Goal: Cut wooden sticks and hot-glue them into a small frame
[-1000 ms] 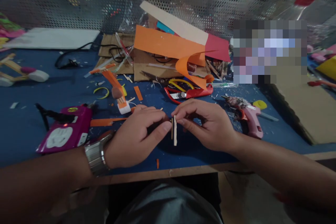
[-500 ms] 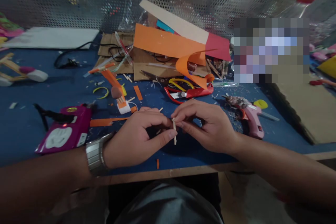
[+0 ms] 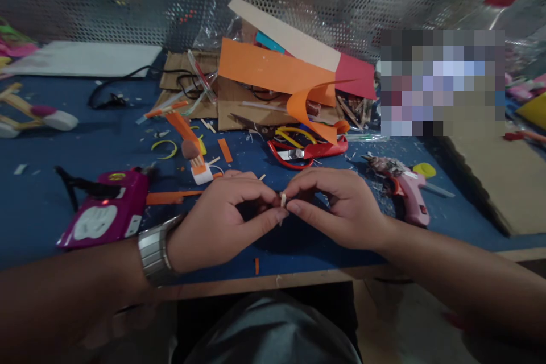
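Note:
A short, pale wooden stick (image 3: 283, 200) stands between the fingertips of both hands, just above the blue tabletop (image 3: 298, 256). My left hand (image 3: 230, 222) pinches it between thumb and forefinger, with the other fingers curled out of sight. From the other side, my right hand (image 3: 336, 207) closes thumb and forefinger on the same stick. Part of the stick is covered by the fingers. Beyond the left hand stands a small orange paper figure (image 3: 187, 136) with a brown ball and a white base. An orange strip (image 3: 170, 198) lies beside that hand.
A magenta device (image 3: 106, 210) with a lit red light sits at left. To the right lie a pink glue gun (image 3: 412, 199) and cardboard (image 3: 490, 176). Behind the hands are a red-handled cutter (image 3: 326, 149), orange paper (image 3: 273, 71) and scraps, before a perforated metal screen (image 3: 170, 5).
The stick has turned between my fingers and now shows shorter, tipped toward the camera. My right fingertips have shifted slightly along it; both hands stay in nearly the same place.

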